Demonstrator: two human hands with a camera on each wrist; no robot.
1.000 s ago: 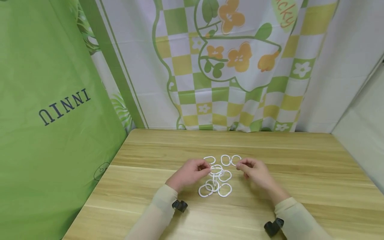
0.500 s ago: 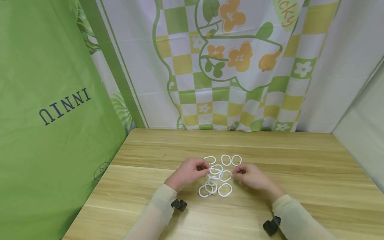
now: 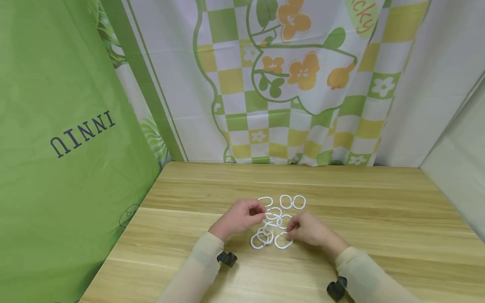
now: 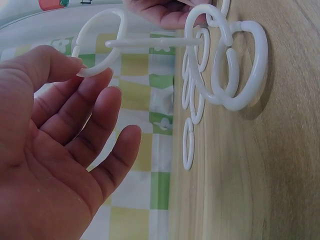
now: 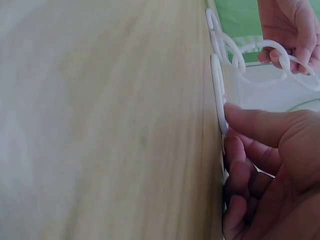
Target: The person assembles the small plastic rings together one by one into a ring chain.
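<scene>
The left hand (image 3: 239,219) is pinching the end of a chain of white rings (image 4: 152,43) above the worktop (image 3: 379,210), its other fingers relaxing apart. The right hand (image 3: 313,230) is bending its fingers around the edge of a loose ring (image 5: 218,90) lying beside the chain, whether gripping it I cannot tell, and is partly hiding a neighbouring ring (image 3: 282,228). Behind, a touching pair of rings (image 3: 292,203) is lying before a checked curtain (image 3: 303,126).

The surface (image 3: 398,219) offers room right of the right hand (image 3: 312,229), while linked white rings (image 4: 150,43) from the left hand (image 3: 238,219) bar the gap between.
</scene>
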